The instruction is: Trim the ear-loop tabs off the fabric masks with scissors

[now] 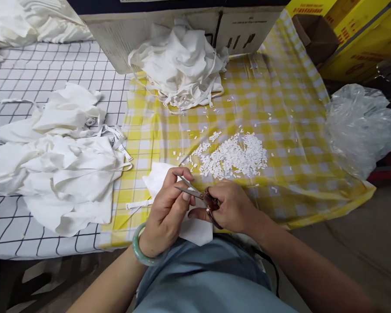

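Observation:
My left hand (167, 213) pinches a thin white strap of a white cloth piece (195, 228) that hangs over the table edge onto my lap. A green bangle sits on that wrist. My right hand (230, 206) is closed round small scissors (203, 198), whose blades point left and meet the strap at my left fingertips. Just beyond both hands lies a heap of small white cut bits (233, 156) on the yellow checked cloth (280, 130).
A pile of white garments (58, 174) lies at the left on a black-lined white cloth. Another white pile (179, 65) rests against a cardboard box (244, 30) at the back. A crumpled clear plastic bag (358, 126) and yellow boxes (361, 39) are at the right.

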The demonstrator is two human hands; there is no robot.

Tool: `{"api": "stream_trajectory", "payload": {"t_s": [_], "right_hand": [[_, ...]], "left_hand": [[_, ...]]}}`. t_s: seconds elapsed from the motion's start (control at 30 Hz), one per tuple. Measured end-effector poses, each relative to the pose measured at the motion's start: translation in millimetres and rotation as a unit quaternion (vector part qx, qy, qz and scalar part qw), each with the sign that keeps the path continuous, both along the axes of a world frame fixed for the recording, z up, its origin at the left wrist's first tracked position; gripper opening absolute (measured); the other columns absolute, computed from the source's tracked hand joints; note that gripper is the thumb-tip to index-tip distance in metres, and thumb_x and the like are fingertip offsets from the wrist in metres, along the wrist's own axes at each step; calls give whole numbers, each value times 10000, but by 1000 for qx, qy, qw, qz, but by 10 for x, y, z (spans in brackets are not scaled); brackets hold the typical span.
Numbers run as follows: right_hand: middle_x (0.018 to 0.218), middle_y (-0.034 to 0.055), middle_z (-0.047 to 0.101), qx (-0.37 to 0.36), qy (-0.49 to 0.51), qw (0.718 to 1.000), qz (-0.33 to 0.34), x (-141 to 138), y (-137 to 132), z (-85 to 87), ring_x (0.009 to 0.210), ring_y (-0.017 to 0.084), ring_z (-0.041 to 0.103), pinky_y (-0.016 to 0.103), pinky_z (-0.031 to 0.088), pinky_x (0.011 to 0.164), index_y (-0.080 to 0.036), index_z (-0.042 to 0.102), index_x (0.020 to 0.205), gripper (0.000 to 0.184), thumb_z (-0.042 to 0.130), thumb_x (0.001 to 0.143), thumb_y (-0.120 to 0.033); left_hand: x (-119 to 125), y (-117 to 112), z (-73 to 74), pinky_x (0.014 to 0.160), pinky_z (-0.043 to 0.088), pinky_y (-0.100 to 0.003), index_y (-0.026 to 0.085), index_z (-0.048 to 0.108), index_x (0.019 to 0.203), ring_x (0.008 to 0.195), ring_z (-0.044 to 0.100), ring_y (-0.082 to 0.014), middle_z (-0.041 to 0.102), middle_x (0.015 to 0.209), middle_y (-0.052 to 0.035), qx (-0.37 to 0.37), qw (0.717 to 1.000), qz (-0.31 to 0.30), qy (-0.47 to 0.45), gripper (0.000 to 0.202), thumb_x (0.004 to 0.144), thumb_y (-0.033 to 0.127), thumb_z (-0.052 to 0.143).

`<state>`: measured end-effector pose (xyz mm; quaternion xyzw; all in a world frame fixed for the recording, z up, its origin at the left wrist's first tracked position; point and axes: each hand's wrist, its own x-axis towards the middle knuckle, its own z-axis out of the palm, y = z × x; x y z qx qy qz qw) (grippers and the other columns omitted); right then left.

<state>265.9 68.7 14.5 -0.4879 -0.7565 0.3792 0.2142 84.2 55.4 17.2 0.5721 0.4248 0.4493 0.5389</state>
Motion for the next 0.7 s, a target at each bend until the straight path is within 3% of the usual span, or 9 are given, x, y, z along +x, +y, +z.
{"api": "stream_trajectory", "payload": {"t_s": [0.17, 0.27, 0.33, 0.4, 0.47, 0.57, 0.63, 0.7], "right_hand": [[469, -24, 429, -29, -44, 995, -82, 151, -103, -109, 473, 98, 360, 267, 247, 498, -197, 412, 479, 584, 700, 744, -631], [461, -40, 371, -97, -25, 987, -123, 245, -126, -128, 460, 84, 314, 249, 227, 457, -192, 399, 479, 596, 679, 748, -646], [481, -45, 407, -138, -18, 979, -147, 303, -120, -84, 463, 85, 350, 233, 265, 447, -194, 453, 530, 546, 663, 759, -643], [615, -23, 546, -118, -16, 980, -159, 326, -123, -19, 545, 115, 474, 242, 393, 515, -197, 548, 694, 445, 679, 755, -618], [860, 39, 637, -54, -17, 990, -130, 277, -160, 18, 738, 188, 588, 317, 506, 671, -198, 562, 924, 472, 745, 700, -572], [1105, 124, 615, 12, -23, 1000, -12, 42, -291, -47, 1030, 293, 587, 430, 512, 881, -190, 503, 1067, 543, 799, 643, -353], [1089, 112, 612, 11, -25, 999, 46, -184, -382, -143, 1026, 269, 580, 394, 507, 874, -195, 504, 1004, 400, 692, 658, -127], [949, 52, 605, -18, -4, 998, 59, -407, -412, -215, 868, 198, 578, 306, 497, 755, -208, 484, 866, 337, 560, 618, 8]], "left_hand": [[184, 127, -60, 909, 431, -322, 177, 581, 742, 1084, 458, -222, 503, 1061, -99, 28, 997, -55, 36, 309, 995, 260, 424], [234, 183, -60, 916, 424, -314, 175, 563, 704, 1068, 477, -219, 514, 1027, -91, 10, 996, -69, 50, 331, 991, 266, 425], [130, 204, 1, 891, 429, -304, 177, 537, 680, 1042, 497, -210, 523, 1004, -80, -4, 995, -73, 61, 344, 991, 255, 413], [-112, 193, 102, 846, 432, -291, 182, 507, 672, 994, 520, -194, 534, 977, -66, 3, 994, -53, 98, 342, 993, 233, 400], [-443, 123, 182, 798, 436, -282, 188, 501, 697, 948, 539, -183, 541, 965, -56, 48, 982, -9, 181, 293, 980, 221, 431], [-894, -95, 118, 792, 474, -288, 194, 558, 870, 1024, 572, -219, 548, 1121, -82, 97, 928, 25, 358, 117, 883, 292, 620], [-1064, -257, -47, 809, 516, -316, 195, 554, 1111, 1112, 585, -273, 508, 1298, -128, 78, 898, 9, 433, 394, 788, 348, 719], [-1124, -351, -203, 824, 537, -336, 201, 495, 1270, 1131, 605, -289, 530, 1329, -140, 55, 893, -2, 447, 531, 784, 302, 682]]}}
